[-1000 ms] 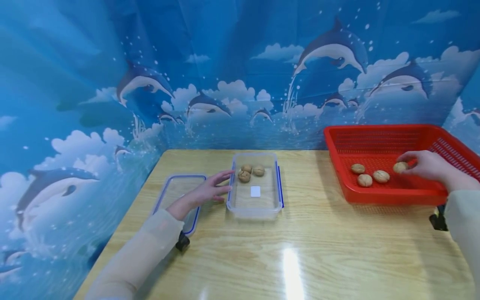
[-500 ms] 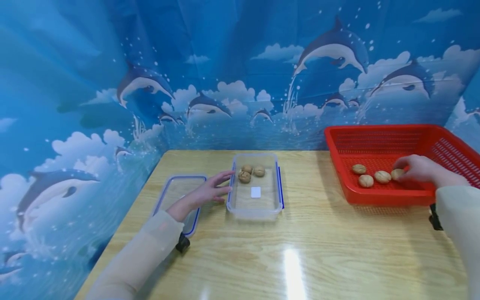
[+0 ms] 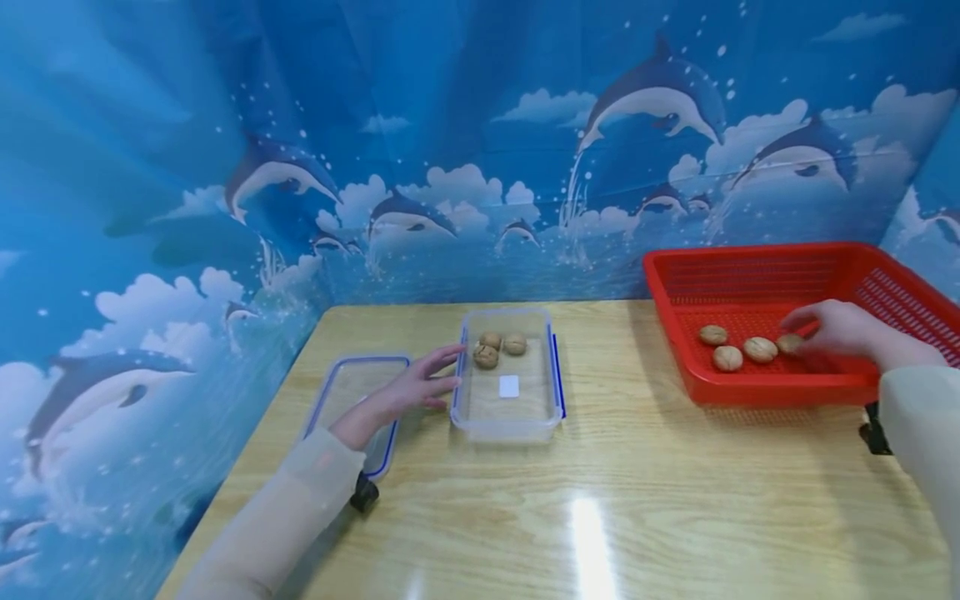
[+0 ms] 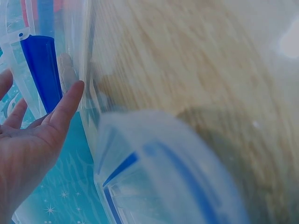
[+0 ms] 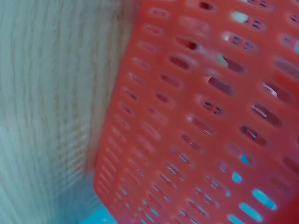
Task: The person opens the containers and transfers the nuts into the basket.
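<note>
In the head view, my right hand reaches into the red plastic basket, thumb and fingers pinching a walnut that they partly cover. Close to its left lie more walnuts on the basket floor. My left hand has its fingers spread at the left side of a clear plastic box. Inside that box sit three walnuts near the back left. The left wrist view shows the left hand with fingers extended beside the box's blue latch. The right wrist view holds only the basket's slotted wall, no hand.
A clear lid with a blue seal lies on the wooden table, partly beneath my left forearm. A dolphin-printed backdrop stands along the table's back and left edges.
My right hand has moved slightly left and down within the basket, bringing the walnut beside the others. The left hand keeps its place at the box. The head view has shifted slightly.
</note>
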Tool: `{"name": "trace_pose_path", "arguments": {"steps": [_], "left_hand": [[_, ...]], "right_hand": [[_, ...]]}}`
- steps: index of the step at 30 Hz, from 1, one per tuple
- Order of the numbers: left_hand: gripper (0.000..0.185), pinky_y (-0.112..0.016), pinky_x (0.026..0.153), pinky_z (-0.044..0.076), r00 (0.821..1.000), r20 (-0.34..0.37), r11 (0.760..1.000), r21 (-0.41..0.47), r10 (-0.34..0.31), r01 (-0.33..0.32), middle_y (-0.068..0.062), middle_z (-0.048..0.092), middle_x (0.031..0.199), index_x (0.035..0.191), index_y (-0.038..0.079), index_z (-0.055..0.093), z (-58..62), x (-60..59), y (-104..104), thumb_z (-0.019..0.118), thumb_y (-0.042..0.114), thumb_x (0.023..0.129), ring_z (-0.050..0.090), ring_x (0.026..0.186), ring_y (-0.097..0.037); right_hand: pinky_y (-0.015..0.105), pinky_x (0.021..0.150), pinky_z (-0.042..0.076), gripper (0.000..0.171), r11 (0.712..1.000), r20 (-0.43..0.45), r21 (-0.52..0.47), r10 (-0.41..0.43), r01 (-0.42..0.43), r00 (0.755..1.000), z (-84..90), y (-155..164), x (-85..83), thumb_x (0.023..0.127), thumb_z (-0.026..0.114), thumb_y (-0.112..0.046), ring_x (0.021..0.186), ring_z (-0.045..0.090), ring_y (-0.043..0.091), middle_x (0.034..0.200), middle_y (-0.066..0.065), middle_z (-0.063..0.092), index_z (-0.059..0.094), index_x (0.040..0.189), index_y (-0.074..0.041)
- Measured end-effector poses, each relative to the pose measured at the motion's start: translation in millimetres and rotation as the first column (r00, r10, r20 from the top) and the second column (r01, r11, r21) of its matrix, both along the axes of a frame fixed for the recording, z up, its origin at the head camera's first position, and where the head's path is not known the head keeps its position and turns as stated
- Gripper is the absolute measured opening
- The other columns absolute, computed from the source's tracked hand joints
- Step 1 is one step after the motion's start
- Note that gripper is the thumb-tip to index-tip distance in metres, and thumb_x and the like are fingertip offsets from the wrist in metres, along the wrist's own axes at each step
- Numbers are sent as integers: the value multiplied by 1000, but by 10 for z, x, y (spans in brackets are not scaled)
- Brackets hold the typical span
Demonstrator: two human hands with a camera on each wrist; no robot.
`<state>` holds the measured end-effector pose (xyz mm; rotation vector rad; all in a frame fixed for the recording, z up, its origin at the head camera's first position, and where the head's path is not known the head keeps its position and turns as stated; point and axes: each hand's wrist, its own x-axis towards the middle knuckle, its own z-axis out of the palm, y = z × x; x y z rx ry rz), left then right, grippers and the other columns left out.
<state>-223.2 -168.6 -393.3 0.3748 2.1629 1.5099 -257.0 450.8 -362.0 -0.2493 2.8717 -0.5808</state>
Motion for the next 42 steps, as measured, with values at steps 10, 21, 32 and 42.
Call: {"name": "trace_pose_path", "arguments": {"steps": [10,21,32,42], "left_hand": [[60,-50,96,47,1000,1,1000,-4,4,-4,-12,18,160,154,20,27,8,-27,-8,55,22,101,28,140,-37],[60,-49,97,46,1000,3,1000,-5,0,0,-12,16,160,154,21,28,12,-34,-15,55,23,101,25,141,-35],[59,-51,99,44,1000,-10,1000,-17,-1,1,-12,16,160,155,20,26,8,-22,-21,52,19,102,27,140,-36],[59,-52,99,44,1000,-5,1000,-17,-9,9,-12,16,160,155,21,26,-25,-43,-28,53,22,102,26,141,-36]], "right_hand": [[55,74,53,52,999,-121,-48,-27,21,992,376,-341,174,86,75,-17,109,44,53,125,38,49,55,127,7],[61,88,47,48,985,-187,-154,45,-75,981,718,-1176,302,90,71,-22,117,48,41,131,25,54,56,132,-4],[38,85,54,45,934,-208,-287,157,-214,965,670,-1877,296,91,70,-15,114,55,34,128,17,58,57,133,-6],[50,94,49,42,876,-236,-368,238,-313,942,545,-2423,138,90,72,-12,107,60,28,124,14,62,59,129,-5]]}}
